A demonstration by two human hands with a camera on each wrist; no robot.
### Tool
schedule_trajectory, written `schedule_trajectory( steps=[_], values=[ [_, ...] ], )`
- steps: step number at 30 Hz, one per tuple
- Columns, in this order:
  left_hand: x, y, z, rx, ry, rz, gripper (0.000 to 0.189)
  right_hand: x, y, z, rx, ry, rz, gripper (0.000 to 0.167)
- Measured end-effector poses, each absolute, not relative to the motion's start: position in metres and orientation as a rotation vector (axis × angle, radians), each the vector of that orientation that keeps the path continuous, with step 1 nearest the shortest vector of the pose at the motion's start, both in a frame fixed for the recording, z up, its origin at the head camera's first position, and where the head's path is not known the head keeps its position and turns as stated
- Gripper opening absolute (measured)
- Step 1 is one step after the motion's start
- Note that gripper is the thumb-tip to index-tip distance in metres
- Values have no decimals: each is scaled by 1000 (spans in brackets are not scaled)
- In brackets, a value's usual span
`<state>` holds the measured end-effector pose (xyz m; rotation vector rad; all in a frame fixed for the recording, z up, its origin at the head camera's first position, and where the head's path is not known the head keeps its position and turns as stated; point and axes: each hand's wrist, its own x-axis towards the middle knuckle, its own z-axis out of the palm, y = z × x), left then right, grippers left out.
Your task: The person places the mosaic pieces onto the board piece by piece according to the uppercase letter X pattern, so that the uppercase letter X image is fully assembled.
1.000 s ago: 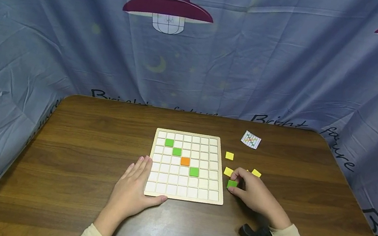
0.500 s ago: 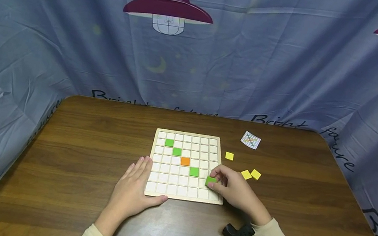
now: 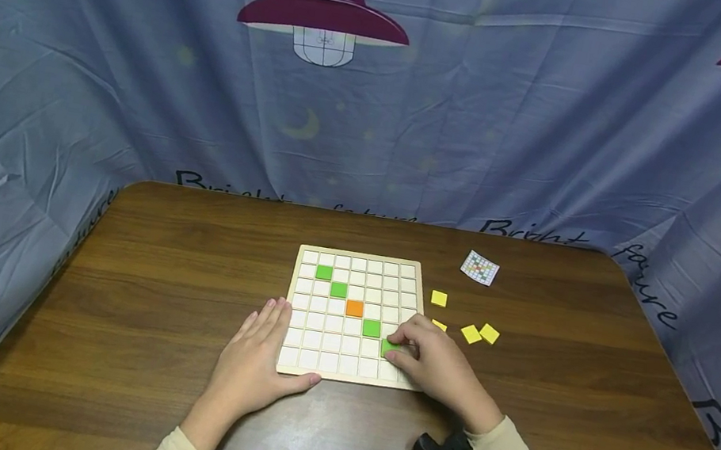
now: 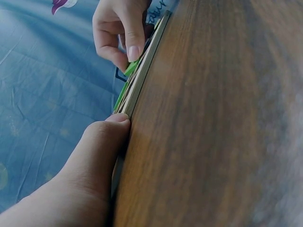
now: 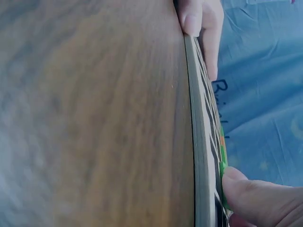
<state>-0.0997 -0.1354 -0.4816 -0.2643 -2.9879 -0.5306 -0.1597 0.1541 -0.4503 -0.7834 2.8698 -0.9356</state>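
A pale wooden grid board (image 3: 343, 380) with white squares lies mid-table. Set in a diagonal on it are green tiles, one of them this tile (image 3: 371, 328), and an orange tile (image 3: 354, 308). My left hand (image 3: 252, 359) lies along the board's left side, fingers straight, thumb at the front edge. My right hand (image 3: 434, 359) pinches a green tile (image 3: 388, 348) between thumb and fingers, low over the board's right part. In the left wrist view that pinched tile (image 4: 131, 68) is tilted close above the grid. The right hand covers some squares behind it.
Right of the board lie several loose yellow tiles, such as one (image 3: 438, 298) near the edge and another (image 3: 489, 334) farther right. A small printed pattern card (image 3: 479, 268) sits behind them. A blue curtain (image 3: 375, 139) hangs behind the wooden table (image 3: 179, 265).
The right hand has carried the green tile left from beside the board to a square diagonally beyond the lowest green tile. My left hand has stayed put.
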Motion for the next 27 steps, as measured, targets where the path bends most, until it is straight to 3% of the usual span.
schedule_trajectory(
  steps=[11,23,27],
  values=[
    [-99,-135,-480,-269,-2981,-544,120,-158,170,-449,-773,2902,-1001,14],
    [-99,-137,-480,-258,-2979,-545,120,-212,207,-441,-412,3056,-722,41],
    [-99,-135,-481,-268,-2989,-540,120,-225,207,-443,-391,3031,-673,39]
  ],
)
